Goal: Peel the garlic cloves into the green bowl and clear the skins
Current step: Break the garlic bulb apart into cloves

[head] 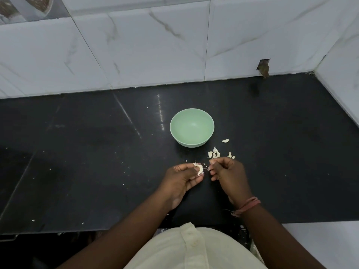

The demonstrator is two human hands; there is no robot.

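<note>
While over black counter [77, 152], head view: left hand [181, 179] pinching garlic clove [199, 169], right hand [228, 171] fingers curled, pinching skin strip [206, 165] beside it. Green bowl [191, 141] beyond hands, nothing visible inside. Loose cloves [214, 154] near bowl's right.

One green bowl [192, 127] — two hands [181, 176] [228, 171]

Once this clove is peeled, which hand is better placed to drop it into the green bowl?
Left, probably. The left hand already holds the garlic clove, and the empty green bowl sits just beyond it. The right hand is pinching at the skin, so it would have to take the clove first.
</note>
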